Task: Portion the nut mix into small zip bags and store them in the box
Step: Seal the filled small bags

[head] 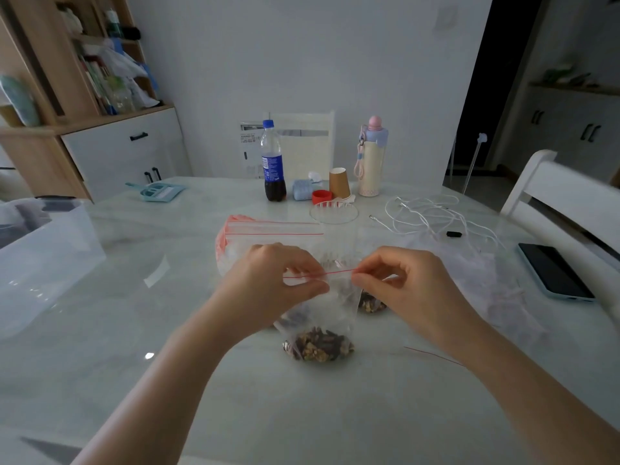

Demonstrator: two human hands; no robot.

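Note:
A small clear zip bag with a red seal line hangs above the table, nut mix heaped in its bottom. My left hand pinches the left end of the seal and my right hand pinches the right end. Behind it on the table lies a second small bag of nuts, partly hidden by my right hand. A stack of empty zip bags lies further back. A clear glass stands behind the bags. The clear plastic box sits at the table's left edge.
At the back of the marble table stand a cola bottle, a paper cup, a red cap and a pastel flask. White cables and a phone lie right. A small dustpan lies back left.

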